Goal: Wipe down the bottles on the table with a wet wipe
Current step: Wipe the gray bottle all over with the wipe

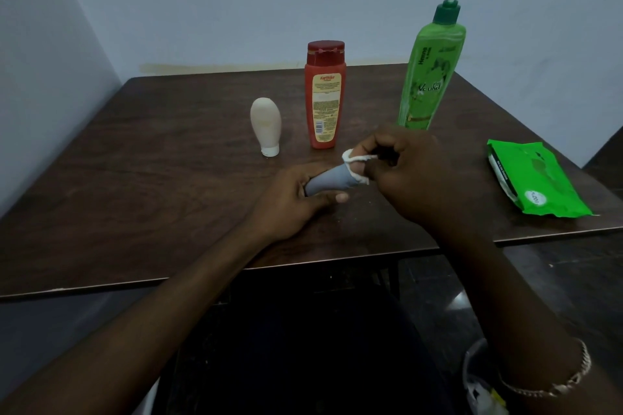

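My left hand (296, 195) grips a small grey bottle (328, 180), held on its side just above the dark wooden table (151, 178). My right hand (408, 172) pinches a white wet wipe (357, 167) that is wrapped around the bottle's right end. Behind my hands stand three bottles: a small cream bottle (266, 125) resting on its cap, an orange-red bottle (325, 94) with a dark red cap, and a tall green pump bottle (433, 67).
A green pack of wet wipes (536, 178) lies flat near the table's right edge. Pale walls close in behind and to the left. The table's front edge runs just under my forearms, with dark floor below.
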A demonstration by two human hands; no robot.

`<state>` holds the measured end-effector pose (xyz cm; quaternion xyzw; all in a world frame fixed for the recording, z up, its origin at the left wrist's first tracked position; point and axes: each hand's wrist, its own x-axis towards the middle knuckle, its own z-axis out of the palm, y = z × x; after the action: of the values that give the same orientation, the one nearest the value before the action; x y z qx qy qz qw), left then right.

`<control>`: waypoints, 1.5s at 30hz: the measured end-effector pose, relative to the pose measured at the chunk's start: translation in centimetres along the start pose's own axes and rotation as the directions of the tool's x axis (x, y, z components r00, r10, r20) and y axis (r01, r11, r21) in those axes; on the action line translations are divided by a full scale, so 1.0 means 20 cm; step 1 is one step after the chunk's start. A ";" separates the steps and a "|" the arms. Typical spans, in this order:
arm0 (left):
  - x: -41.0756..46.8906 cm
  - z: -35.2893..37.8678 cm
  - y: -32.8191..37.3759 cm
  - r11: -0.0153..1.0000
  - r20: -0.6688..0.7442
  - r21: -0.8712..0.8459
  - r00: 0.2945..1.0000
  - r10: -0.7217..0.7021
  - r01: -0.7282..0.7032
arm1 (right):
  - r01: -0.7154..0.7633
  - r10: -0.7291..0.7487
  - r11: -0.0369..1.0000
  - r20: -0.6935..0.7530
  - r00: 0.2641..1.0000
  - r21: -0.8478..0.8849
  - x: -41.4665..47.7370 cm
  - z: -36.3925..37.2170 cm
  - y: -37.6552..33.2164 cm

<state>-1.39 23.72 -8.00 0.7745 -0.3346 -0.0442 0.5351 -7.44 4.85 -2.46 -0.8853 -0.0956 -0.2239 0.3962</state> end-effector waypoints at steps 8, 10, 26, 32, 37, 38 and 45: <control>0.01 -0.01 0.00 1.000 -0.005 0.014 1.000 -0.013 0.013 | -0.055 0.054 0.998 -0.014 0.998 -0.035 -0.07 0.00 0.05; 0.00 0.00 0.00 1.000 -0.013 0.019 1.000 -0.019 0.019 | -0.056 0.056 0.998 -0.019 0.998 -0.016 -0.07 0.01 0.04; 0.02 0.03 0.02 0.970 -0.138 0.236 0.990 -0.025 0.057 | -0.363 0.480 0.787 -0.126 0.868 0.499 -0.07 -0.04 0.38; 0.22 -0.01 0.22 0.889 -0.011 0.459 1.000 -0.013 0.017 | -0.358 0.591 0.661 -0.164 0.790 0.659 0.03 -0.13 0.52; 0.45 -0.02 0.44 0.774 0.012 0.628 0.995 0.095 -0.081 | -0.296 0.641 0.628 -0.262 0.722 0.720 0.10 -0.14 0.57; 0.50 -0.02 0.48 0.741 0.025 0.665 0.995 0.096 -0.088 | -0.288 0.645 0.632 -0.281 0.711 0.719 0.11 -0.13 0.58; 0.81 0.04 0.55 0.593 0.115 0.801 0.993 -0.017 -0.082 | -0.230 0.680 0.614 -0.357 0.641 0.755 0.11 -0.11 0.67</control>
<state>5.53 11.71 5.73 0.9225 -0.3617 0.0783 0.1099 -1.53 -5.71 -8.98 -0.5574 0.2118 -0.3349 0.7296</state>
